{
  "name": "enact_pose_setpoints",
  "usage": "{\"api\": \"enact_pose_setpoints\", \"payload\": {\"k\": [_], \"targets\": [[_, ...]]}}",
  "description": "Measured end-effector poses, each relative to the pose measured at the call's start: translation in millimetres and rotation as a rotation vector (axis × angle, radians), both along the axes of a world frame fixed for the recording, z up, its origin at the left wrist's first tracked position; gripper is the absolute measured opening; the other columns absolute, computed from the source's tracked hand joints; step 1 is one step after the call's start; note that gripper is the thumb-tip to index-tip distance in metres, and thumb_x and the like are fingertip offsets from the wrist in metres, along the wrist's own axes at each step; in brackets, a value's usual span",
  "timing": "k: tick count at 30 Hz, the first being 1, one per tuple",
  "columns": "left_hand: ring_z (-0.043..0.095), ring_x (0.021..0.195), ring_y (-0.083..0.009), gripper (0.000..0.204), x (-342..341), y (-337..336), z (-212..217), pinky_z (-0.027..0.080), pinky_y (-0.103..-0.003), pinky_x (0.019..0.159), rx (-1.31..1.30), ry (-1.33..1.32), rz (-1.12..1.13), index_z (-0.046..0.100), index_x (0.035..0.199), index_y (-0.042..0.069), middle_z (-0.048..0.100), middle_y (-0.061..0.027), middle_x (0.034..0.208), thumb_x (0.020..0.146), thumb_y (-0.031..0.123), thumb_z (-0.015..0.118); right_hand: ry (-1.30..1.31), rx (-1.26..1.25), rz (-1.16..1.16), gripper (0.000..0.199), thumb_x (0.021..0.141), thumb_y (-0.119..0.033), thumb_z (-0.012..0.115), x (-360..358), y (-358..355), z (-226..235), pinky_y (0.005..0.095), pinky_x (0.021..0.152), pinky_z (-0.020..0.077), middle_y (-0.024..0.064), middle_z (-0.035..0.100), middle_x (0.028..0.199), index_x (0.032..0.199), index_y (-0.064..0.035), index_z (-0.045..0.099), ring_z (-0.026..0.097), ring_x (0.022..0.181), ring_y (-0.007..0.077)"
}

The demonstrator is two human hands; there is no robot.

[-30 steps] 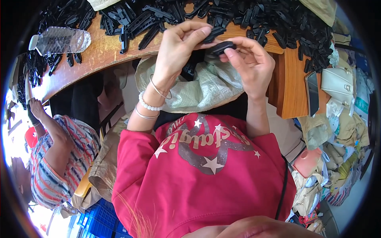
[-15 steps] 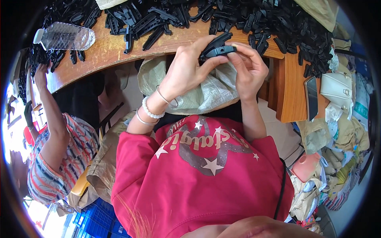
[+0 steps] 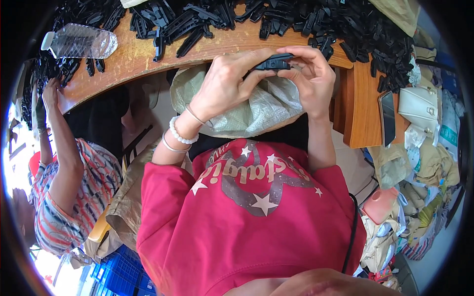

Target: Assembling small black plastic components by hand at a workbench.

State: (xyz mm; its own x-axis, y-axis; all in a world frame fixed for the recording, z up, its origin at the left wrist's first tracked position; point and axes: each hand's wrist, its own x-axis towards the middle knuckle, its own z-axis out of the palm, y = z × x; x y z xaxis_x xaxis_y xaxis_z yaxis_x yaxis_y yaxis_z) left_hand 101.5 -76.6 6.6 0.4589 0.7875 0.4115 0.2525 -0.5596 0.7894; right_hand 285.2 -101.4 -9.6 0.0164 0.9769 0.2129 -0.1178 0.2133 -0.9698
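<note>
Between my two hands, just off the table's front edge, is a small black plastic part point(image 3: 274, 64). My left hand point(image 3: 236, 76) grips its left end, thumb below and fingers on top. At its right end, my right hand point(image 3: 312, 79) pinches it between thumb and fingertips, the other fingers curled. Much of the part is hidden by my fingers, so I cannot tell its exact kind. A white woven sack point(image 3: 252, 116) hangs open beneath my hands. Heaps of similar black plastic parts point(image 3: 195, 24) lie on the wooden table point(image 3: 128, 59) beyond.
A clear plastic bottle point(image 3: 84, 42) lies at the table's left. To the right are a phone point(image 3: 387, 118), a white handbag point(image 3: 418, 111) and a pink container point(image 3: 380, 206) among bags. On the left, another person's arm point(image 3: 66, 133) reaches to the table; a blue crate point(image 3: 118, 271) stands behind.
The black part's raised upper piece has come down, and the part now looks flatter. My right fingers have moved over its top; my left hand has shifted slightly left.
</note>
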Motion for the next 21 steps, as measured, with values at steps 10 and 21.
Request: {"api": "enact_pose_setpoints", "payload": {"k": [10,21], "targets": [[0.063,0.076,-0.0328,0.031,-25,5,-22,0.051,-0.037,0.068,0.011,0.206,-0.002,0.066,0.093,0.000,0.064,-0.0129,0.085,0.075,0.024,0.074,-0.810,0.244,-0.158,0.016,0.085,-0.015,0.066,-2,36,-10,0.0301,0.056,0.0478,0.0105,0.064,0.082,0.096,-0.0037,0.068,0.064,0.066,0.0193],[0.057,0.074,-0.0300,0.010,8,95,-39,0.048,-0.038,0.059,0.509,0.504,0.421,0.054,0.074,0.001,0.053,-0.0140,0.079,0.075,0.007,0.062,-1.218,0.148,-0.278,0.031,0.078,-0.026,0.073,-41,36,-14,0.0415,0.054,0.0502,0.0157,0.060,0.082,0.080,0.0025,0.062,0.065,0.065,0.0330]]}}
